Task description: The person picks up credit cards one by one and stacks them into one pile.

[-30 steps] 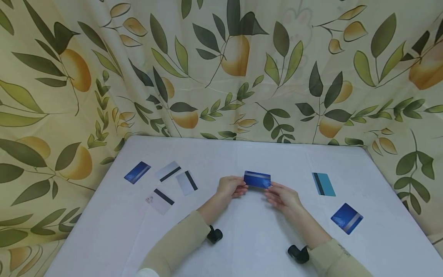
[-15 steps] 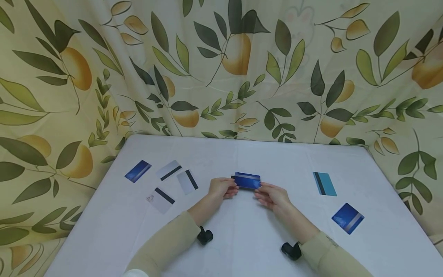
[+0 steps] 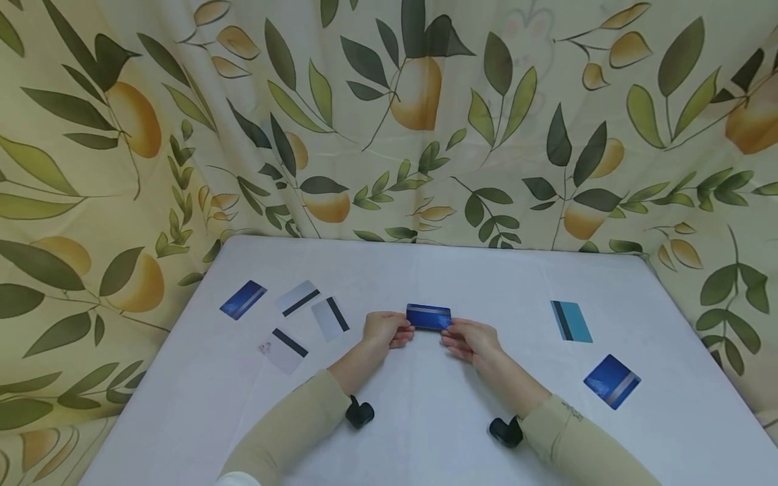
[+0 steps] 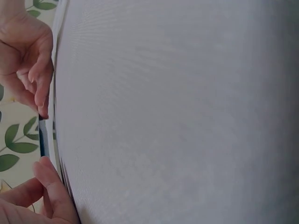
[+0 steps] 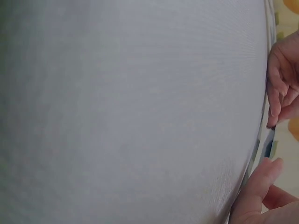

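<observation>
Closest to the viewer, two tan sleeves (image 3: 286, 424) are showing at the bottom, with a black wrist camera (image 3: 360, 413) sitting below the left wrist and another wrist camera (image 3: 506, 432) below the right one. Between them the white surface (image 3: 425, 412) is lying bare. Toward the right side, the near blue card (image 3: 611, 382) is resting flat, turned cornerwise, a silvery stripe running along one edge. Over on the left, the printed pale card (image 3: 283, 352) is lying at a slant, its dark stripe facing up.

A little farther, at the middle, the left hand (image 3: 385, 329) is pinching one short end of the held card (image 3: 428, 316), and the right hand (image 3: 473, 337) is pinching the other. Both hands are gripping narrowly, with fingertips and thumbs closing on the ends. The held card is blue, showing a light stripe near its far edge, and is being held above the surface; whether more than one layer is there, the pictures are not telling.

Well to the right, the teal card (image 3: 573, 321) is lying flat. Left of the hands, the second pale card (image 3: 329, 318) is resting just beside the third pale card (image 3: 296, 298), both bearing dark stripes, while the far blue card (image 3: 243, 300) is lying leftmost. Behind everything, a curtain (image 3: 389, 121) is hanging, patterned with leaves and orange fruit.
</observation>
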Motion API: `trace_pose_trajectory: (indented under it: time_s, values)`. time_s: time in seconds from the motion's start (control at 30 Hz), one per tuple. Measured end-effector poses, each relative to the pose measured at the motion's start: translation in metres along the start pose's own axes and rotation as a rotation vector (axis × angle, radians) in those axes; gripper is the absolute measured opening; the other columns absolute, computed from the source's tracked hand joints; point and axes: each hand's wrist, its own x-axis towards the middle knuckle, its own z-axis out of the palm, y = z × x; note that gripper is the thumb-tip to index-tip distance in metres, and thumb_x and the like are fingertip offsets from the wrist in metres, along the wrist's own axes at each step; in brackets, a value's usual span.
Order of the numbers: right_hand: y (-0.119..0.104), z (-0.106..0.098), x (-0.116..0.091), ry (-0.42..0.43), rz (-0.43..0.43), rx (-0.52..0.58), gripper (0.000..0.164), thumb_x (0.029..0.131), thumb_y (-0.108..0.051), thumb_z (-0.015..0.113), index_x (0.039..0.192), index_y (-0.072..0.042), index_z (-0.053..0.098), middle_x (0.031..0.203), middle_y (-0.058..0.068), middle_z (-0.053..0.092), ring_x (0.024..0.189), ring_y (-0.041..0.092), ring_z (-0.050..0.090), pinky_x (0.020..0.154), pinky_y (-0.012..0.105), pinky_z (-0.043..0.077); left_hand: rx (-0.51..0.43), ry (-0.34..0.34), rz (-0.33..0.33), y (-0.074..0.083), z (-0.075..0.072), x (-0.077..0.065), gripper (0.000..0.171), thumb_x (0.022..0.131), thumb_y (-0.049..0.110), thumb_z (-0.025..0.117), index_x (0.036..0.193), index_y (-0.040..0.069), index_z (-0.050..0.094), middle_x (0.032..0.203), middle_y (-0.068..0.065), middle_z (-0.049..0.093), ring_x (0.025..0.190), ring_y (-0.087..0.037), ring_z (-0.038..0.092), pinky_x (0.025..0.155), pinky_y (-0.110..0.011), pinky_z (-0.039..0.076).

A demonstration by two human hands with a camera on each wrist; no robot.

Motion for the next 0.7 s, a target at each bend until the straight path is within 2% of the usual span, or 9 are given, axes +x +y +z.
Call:
trace_pose_trajectory:
  time_s: [0.27, 0.5, 0.7]
  values:
    - [0.0008, 0.0009, 0.0016, 0.003, -0.003, -0.025, 0.041, 0.088, -0.005, 0.057, 0.127, 0.0, 0.048, 0.072, 0.002, 0.068, 0.064, 0.012, 0.067, 0.057, 0.023, 0.055, 0.008, 0.003, -0.012, 0.0007, -0.0004, -0.0004, 0.033, 0.079, -0.004, 0.06, 0.112, -0.002, 0.061, 0.066, -0.007, 0.067, 0.051, -0.009, 0.062, 0.044, -0.019, 0.05]
    - [0.0019, 0.0019, 0.0034, 0.007, -0.012, -0.038, 0.041, 0.088, -0.005, 0.056, 0.128, -0.005, 0.05, 0.072, 0.003, 0.068, 0.062, 0.012, 0.066, 0.054, 0.022, 0.054, 0.03, 0.008, -0.004, -0.0007, -0.0011, -0.0005, 0.031, 0.08, -0.004, 0.058, 0.111, -0.001, 0.062, 0.066, -0.008, 0.066, 0.049, -0.01, 0.061, 0.044, -0.02, 0.051]
    - [0.0016, 0.0009, 0.0042, -0.002, -0.043, -0.073, 0.043, 0.085, -0.003, 0.058, 0.128, -0.001, 0.05, 0.069, 0.004, 0.067, 0.056, 0.011, 0.065, 0.049, 0.02, 0.052, 0.054, 0.003, 0.003, -0.0017, -0.0017, 0.0007, 0.029, 0.08, -0.003, 0.058, 0.109, -0.002, 0.063, 0.066, -0.009, 0.066, 0.049, -0.011, 0.061, 0.046, -0.023, 0.053]
